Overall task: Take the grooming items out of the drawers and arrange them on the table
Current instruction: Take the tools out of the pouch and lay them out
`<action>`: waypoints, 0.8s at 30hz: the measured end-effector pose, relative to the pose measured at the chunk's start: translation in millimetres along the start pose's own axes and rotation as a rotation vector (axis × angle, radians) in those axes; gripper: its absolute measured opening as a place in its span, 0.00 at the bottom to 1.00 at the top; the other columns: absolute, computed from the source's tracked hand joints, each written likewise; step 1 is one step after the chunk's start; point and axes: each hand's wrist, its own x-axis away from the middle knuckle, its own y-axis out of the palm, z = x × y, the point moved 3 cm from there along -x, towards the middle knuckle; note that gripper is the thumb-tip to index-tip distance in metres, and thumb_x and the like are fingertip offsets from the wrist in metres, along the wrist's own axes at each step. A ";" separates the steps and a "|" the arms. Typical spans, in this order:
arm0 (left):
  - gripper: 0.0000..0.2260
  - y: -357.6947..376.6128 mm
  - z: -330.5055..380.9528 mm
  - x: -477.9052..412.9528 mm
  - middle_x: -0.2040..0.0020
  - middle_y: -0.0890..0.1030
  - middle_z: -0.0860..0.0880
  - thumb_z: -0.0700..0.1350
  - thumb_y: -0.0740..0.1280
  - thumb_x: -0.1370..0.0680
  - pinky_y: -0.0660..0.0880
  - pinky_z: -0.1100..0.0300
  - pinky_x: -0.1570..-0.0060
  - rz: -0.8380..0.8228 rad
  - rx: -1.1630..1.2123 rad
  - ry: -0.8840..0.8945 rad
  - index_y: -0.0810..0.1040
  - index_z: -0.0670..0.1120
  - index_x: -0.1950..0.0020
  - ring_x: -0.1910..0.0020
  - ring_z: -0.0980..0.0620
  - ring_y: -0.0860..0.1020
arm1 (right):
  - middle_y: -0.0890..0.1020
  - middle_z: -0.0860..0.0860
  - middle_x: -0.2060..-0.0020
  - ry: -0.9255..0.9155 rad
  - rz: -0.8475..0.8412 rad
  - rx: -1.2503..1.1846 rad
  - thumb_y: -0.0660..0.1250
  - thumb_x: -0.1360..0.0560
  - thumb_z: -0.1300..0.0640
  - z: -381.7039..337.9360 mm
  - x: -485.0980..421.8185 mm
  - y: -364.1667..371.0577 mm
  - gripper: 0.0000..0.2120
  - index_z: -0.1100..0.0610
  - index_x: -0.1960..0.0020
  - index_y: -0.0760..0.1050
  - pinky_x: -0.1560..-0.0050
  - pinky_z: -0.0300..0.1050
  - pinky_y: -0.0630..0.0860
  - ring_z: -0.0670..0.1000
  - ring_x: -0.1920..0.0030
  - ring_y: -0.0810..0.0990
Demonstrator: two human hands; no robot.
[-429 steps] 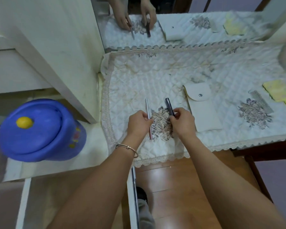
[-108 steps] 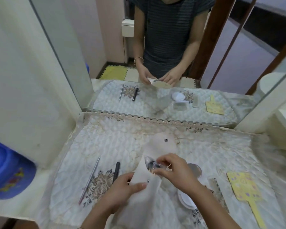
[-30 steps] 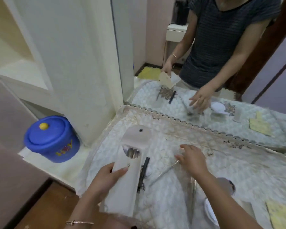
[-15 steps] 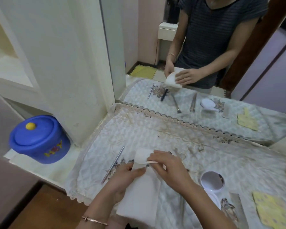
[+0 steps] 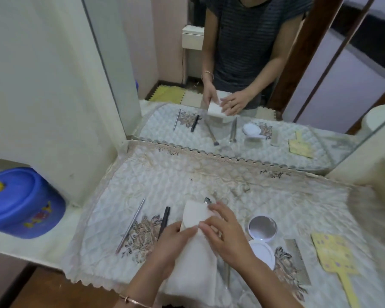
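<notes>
A white pouch lies in front of me on the quilted table cover. My left hand grips its left side. My right hand presses its folded flap down. Left of the pouch lie a thin silver stick and a black pen-like tool. A metal tool tip shows just beyond the flap. More metal tools lie partly hidden under my right wrist. To the right are an open white compact mirror, a grey comb and a yellow hand mirror.
A wall mirror stands along the back of the table and reflects me and the items. A white cabinet side rises at the left. A blue lidded pot sits on a low shelf at the far left.
The pouch held upright with tools sticking out a second ago now lies flat with its flap folded over. My right hand came back from the table onto the flap.
</notes>
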 end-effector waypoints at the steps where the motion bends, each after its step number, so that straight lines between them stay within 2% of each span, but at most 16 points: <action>1: 0.06 3.5 -1.7 -0.3 0.59 0.86 0.44 0.38 0.66 0.26 0.78 0.58 0.61 0.016 -0.037 0.018 0.81 0.40 0.52 0.61 0.48 0.83 | 0.67 0.41 0.40 0.101 0.078 -0.038 0.63 0.30 0.38 4.4 2.9 0.8 0.21 0.53 0.49 0.78 0.41 0.18 0.56 0.41 0.34 0.62; 2: 0.06 5.8 -3.0 -0.5 0.60 0.86 0.46 0.39 0.66 0.25 0.78 0.59 0.63 0.036 -0.072 0.036 0.81 0.42 0.52 0.62 0.50 0.83 | 0.66 0.42 0.40 0.211 0.111 -0.111 0.68 0.30 0.45 6.8 5.5 1.2 0.18 0.51 0.42 0.74 0.43 0.19 0.60 0.42 0.36 0.64; 4: 0.06 6.7 -7.4 -2.9 0.57 0.85 0.47 0.41 0.66 0.25 0.79 0.58 0.61 0.070 -0.147 0.058 0.80 0.45 0.50 0.59 0.50 0.83 | 0.72 0.45 0.42 0.454 0.075 -0.333 0.72 0.31 0.53 19.0 10.4 5.4 0.28 0.48 0.35 0.64 0.44 0.31 0.70 0.45 0.41 0.73; 6: 0.08 5.4 -15.0 -6.4 0.53 0.84 0.48 0.43 0.67 0.26 0.79 0.53 0.53 0.082 -0.226 0.071 0.80 0.47 0.48 0.55 0.50 0.82 | 0.79 0.48 0.46 0.590 0.005 -0.458 0.72 0.31 0.55 24.7 14.3 8.4 0.25 0.51 0.38 0.65 0.44 0.47 0.77 0.48 0.47 0.79; 7: 0.08 4.5 -19.7 -7.9 0.52 0.84 0.48 0.43 0.67 0.26 0.79 0.52 0.51 0.084 -0.254 0.072 0.80 0.49 0.48 0.54 0.50 0.82 | 0.81 0.50 0.48 0.633 -0.013 -0.507 0.72 0.31 0.57 26.5 15.8 10.9 0.22 0.53 0.40 0.68 0.44 0.51 0.77 0.49 0.49 0.80; 9: 0.05 3.3 -28.7 -9.4 0.52 0.84 0.48 0.43 0.67 0.26 0.79 0.51 0.50 0.087 -0.262 0.059 0.80 0.50 0.52 0.54 0.50 0.82 | 0.82 0.52 0.51 0.675 0.007 -0.626 0.70 0.30 0.63 30.3 18.6 19.4 0.16 0.55 0.44 0.72 0.49 0.49 0.79 0.50 0.52 0.82; 12: 0.05 2.4 -38.1 -13.5 0.52 0.84 0.48 0.42 0.67 0.26 0.79 0.51 0.49 0.086 -0.265 0.067 0.79 0.50 0.53 0.54 0.51 0.83 | 0.81 0.55 0.50 0.699 0.043 -0.642 0.69 0.30 0.67 35.1 18.3 30.0 0.18 0.58 0.43 0.70 0.52 0.46 0.79 0.53 0.50 0.81; 16: 0.11 1.1 -44.8 -20.7 0.47 0.83 0.48 0.43 0.66 0.25 0.77 0.57 0.50 0.130 -0.353 0.103 0.77 0.46 0.43 0.50 0.52 0.80 | 0.81 0.55 0.48 0.679 0.038 -0.459 0.71 0.33 0.64 41.9 9.7 40.5 0.21 0.57 0.42 0.69 0.44 0.54 0.76 0.54 0.47 0.80; 19: 0.14 1.7 -46.4 -24.8 0.44 0.79 0.51 0.44 0.64 0.24 0.72 0.63 0.53 0.166 -0.469 0.149 0.74 0.45 0.39 0.46 0.53 0.77 | 0.80 0.52 0.49 0.687 0.023 -0.353 0.71 0.33 0.61 46.8 3.5 47.5 0.23 0.58 0.41 0.69 0.45 0.50 0.75 0.53 0.46 0.79; 21: 0.15 1.0 -46.9 -27.7 0.43 0.77 0.52 0.42 0.64 0.24 0.71 0.61 0.48 0.174 -0.563 0.181 0.72 0.45 0.38 0.43 0.53 0.76 | 0.77 0.52 0.50 0.705 0.030 -0.326 0.70 0.31 0.62 49.3 1.1 46.1 0.22 0.60 0.40 0.67 0.47 0.44 0.72 0.52 0.48 0.77; 22: 0.15 0.5 -47.5 -28.8 0.41 0.78 0.51 0.41 0.63 0.24 0.72 0.61 0.46 0.173 -0.590 0.202 0.72 0.44 0.37 0.43 0.53 0.76 | 0.77 0.53 0.49 0.708 0.042 -0.302 0.70 0.30 0.63 51.9 0.8 44.2 0.23 0.60 0.39 0.67 0.48 0.43 0.71 0.53 0.47 0.76; 24: 0.16 -1.3 -47.5 -29.4 0.41 0.78 0.50 0.39 0.62 0.25 0.73 0.68 0.49 0.184 -0.612 0.243 0.73 0.45 0.37 0.46 0.55 0.77 | 0.77 0.56 0.45 0.679 0.072 -0.249 0.70 0.31 0.62 57.0 1.0 39.5 0.24 0.61 0.38 0.66 0.47 0.45 0.71 0.56 0.44 0.76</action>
